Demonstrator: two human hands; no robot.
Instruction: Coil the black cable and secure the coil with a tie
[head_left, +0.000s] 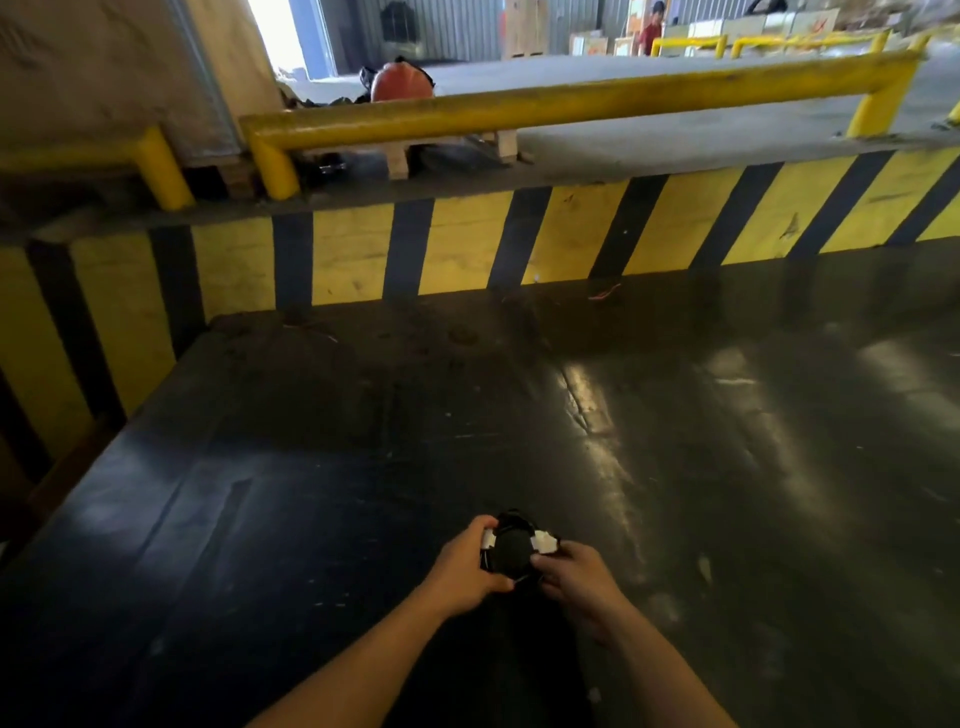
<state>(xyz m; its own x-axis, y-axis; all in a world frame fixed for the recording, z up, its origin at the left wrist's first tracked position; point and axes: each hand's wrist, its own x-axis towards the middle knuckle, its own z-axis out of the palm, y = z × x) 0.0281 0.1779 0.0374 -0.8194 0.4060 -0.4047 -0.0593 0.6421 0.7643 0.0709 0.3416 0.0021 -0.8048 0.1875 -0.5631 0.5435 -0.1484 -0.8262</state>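
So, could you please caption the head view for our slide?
Left hand and right hand grip a coiled black cable above a dark table.

A floor is stretching ahead of the person, ending at a striped wall. A rail is running along the ledge on top of that wall. Near the bottom, the left hand and right hand are meeting around a cable coil lying between them.

Dark glossy floor, yellow-black striped curb, yellow guardrail, orange helmet
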